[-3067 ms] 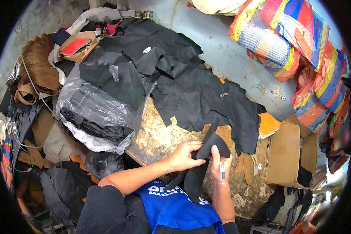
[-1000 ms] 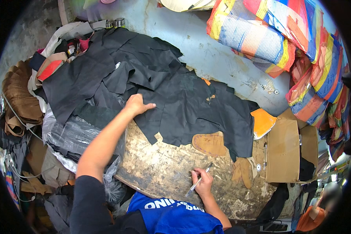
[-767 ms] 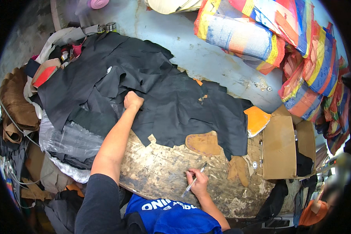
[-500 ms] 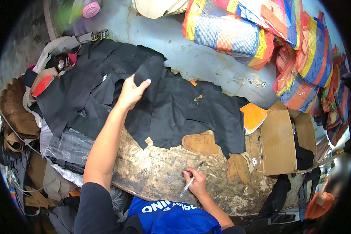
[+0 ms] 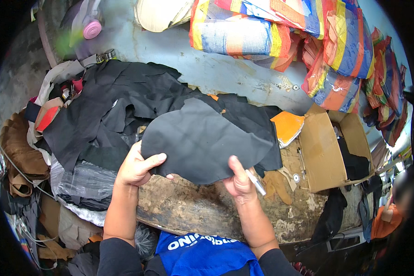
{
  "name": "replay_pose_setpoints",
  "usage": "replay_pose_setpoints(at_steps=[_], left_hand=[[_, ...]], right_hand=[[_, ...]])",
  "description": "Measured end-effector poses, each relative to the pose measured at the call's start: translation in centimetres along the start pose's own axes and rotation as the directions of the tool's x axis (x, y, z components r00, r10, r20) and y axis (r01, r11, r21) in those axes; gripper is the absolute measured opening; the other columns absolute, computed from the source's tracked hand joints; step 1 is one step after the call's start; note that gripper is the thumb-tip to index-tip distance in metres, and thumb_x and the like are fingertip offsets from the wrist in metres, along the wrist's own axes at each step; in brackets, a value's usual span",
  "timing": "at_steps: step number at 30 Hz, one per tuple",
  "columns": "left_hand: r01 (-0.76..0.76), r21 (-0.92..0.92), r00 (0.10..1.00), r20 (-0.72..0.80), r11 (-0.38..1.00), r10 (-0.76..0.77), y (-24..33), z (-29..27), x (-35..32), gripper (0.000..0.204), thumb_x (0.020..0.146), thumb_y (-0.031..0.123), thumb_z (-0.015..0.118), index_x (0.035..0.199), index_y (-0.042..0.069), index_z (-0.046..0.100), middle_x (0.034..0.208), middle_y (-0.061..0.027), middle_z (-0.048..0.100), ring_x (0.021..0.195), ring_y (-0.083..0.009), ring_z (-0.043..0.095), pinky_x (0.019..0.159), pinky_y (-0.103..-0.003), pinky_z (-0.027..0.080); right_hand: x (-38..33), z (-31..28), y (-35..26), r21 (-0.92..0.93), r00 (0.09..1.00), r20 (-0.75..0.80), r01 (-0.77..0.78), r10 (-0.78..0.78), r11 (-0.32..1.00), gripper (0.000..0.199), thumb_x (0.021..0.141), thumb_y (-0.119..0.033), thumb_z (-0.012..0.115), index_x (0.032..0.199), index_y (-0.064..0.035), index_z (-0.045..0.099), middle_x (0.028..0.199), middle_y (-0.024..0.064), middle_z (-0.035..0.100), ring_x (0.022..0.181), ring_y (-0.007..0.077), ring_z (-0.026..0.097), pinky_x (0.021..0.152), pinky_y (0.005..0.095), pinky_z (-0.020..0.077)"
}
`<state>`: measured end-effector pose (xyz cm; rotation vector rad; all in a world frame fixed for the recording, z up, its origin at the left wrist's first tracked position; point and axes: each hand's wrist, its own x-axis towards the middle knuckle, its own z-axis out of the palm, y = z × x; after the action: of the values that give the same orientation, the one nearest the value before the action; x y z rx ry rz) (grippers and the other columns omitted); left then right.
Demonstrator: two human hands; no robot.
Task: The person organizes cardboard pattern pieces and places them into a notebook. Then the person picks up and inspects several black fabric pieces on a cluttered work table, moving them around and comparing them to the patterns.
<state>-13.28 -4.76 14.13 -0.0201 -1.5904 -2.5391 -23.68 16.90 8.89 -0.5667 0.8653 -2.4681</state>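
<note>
I hold a large piece of black leather [image 5: 202, 140] spread flat in front of me, above a worn wooden work block [image 5: 193, 211]. My left hand [image 5: 138, 165] grips its lower left edge, thumb on top. My right hand [image 5: 239, 179] pinches the lower right edge and also keeps a silver marking pen [image 5: 255, 181] between its fingers. Behind the held piece lies a heap of more black leather pieces [image 5: 110, 106].
An open cardboard box [image 5: 329, 152] with dark scraps stands at the right, an orange piece [image 5: 287, 126] beside it. Striped woven sacks [image 5: 285, 32] are stacked at the back. A plastic bag of dark material [image 5: 78, 184] and brown leather rolls [image 5: 16, 156] lie at the left.
My left hand reached into the black heap, pulled a large piece toward me, and my right hand rose from the block to take its other edge.
</note>
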Motion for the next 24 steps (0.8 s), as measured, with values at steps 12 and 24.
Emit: replay_pose_setpoints(at_steps=[12,24], left_hand=[[-0.077,0.039,0.993,-0.086,0.996,0.080,-1.3,0.6,-1.3,0.052,0.077,0.001,0.064,0.124,-0.003,0.042,0.108,-0.0123,0.058,0.091,-0.0222,0.062,0.062,-0.035,0.058],[-0.015,0.093,0.993,-0.111,0.996,0.025,-6.9,-1.8,-1.5,0.062,0.074,-0.005,0.065,0.131,-0.005,0.040,0.126,-0.0122,0.051,0.117,-0.0184,0.047,0.102,-0.032,0.034]], right_hand=[[-1.9,0.7,-2.1,-0.308,0.949,-0.135,0.233,-0.285,0.922,0.032,0.080,0.004,0.061,0.111,0.0018,0.055,0.106,0.0095,0.061,0.097,0.0174,0.059,0.088,0.0312,0.0465],[-5.6,-3.8,-1.2,-0.296,0.964,-0.264,-0.094,0.013,0.951,0.021,0.082,-0.002,0.060,0.102,0.0052,0.058,0.086,0.0114,0.064,0.066,0.0176,0.065,0.048,0.0292,0.0560]])
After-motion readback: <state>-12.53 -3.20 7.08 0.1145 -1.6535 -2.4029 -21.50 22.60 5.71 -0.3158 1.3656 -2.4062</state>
